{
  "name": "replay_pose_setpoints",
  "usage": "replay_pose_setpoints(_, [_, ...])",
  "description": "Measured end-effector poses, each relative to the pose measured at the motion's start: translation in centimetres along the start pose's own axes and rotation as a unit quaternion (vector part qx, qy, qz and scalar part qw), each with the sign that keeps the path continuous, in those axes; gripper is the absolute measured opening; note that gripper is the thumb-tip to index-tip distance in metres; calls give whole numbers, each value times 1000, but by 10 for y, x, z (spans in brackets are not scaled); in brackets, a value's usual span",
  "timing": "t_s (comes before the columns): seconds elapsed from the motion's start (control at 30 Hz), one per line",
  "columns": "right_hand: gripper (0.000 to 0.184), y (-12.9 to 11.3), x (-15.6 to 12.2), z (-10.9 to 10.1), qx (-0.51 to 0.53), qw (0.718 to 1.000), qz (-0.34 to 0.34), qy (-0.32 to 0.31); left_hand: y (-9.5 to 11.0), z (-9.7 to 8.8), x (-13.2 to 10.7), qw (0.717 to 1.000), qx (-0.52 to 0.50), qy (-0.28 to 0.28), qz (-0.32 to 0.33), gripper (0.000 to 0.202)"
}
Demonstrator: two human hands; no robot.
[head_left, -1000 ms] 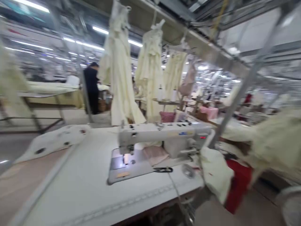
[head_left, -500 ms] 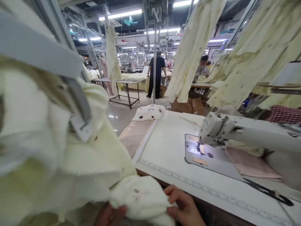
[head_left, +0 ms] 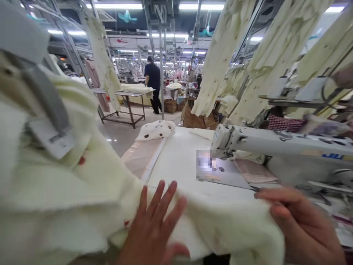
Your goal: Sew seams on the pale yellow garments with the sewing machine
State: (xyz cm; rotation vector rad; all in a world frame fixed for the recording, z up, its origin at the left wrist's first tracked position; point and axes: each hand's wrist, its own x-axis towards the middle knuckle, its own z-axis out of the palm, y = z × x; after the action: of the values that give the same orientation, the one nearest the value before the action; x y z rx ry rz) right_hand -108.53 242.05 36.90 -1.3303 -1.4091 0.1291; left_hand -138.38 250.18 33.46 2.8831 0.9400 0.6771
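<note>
Five left fingers (head_left: 167, 200), one nearby sewing machine (head_left: 275, 141), two thread cones (head_left: 311, 89) show.

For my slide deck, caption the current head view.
Left hand spread over pale yellow fabric, right hand at its edge, before a sewing machine.

Left hand (head_left: 151, 228): palm down, fingers spread over pale cloth (head_left: 237, 221) at the near edge of the white table (head_left: 176, 160).
Right hand (head_left: 306, 224): at the cloth's right end, forefinger beside a dark pointed tip (head_left: 254, 188); its grip is unclear.
Sewing machine (head_left: 281, 141): beyond the hands, light glowing at its needle end, pink fabric (head_left: 256, 171) under its arm.
Background: a person (head_left: 153, 79) in dark clothes; long cream garments (head_left: 226, 55) hanging.
</note>
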Motion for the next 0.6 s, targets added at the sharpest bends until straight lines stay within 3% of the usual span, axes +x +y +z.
replay_pose_setpoints(0.03, [25,4,17,-10,-65,996,-59,-34,-15,4,25,998,47,8,31,53])
replay_pose_setpoints(0.1, [32,19,42,-23,-231,959,-140,-90,-51,11,75,990,131,2,59,41])
replay_pose_setpoints(0.17, [28,35,49,-25,-351,918,-166,-76,-87,15,115,979,201,18,7,44])
replay_pose_setpoints(0.23, [21,50,32,-12,-364,914,-171,-50,-111,20,137,968,238,57,-48,51])
replay_pose_setpoints(0.27, [19,56,18,0,-345,922,-168,-56,-117,23,140,968,240,61,-50,54])
replay_pose_setpoints(0.33, [24,70,-16,26,-315,917,-208,-129,-116,33,136,981,196,3,-11,56])
replay_pose_setpoints(0.4, [29,87,-44,49,-330,879,-298,-175,-107,43,127,987,130,-91,31,51])
replay_pose_setpoints(0.47, [35,105,-58,61,-364,856,-316,-187,-103,50,116,985,88,-146,34,40])
replay_pose_setpoints(0.53, [36,119,-60,60,-350,867,-308,-175,-108,51,104,986,62,-153,14,38])
replay_pose_setpoints(0.6, [28,125,-58,47,-281,904,-280,-157,-119,48,90,987,9,-159,-2,42])
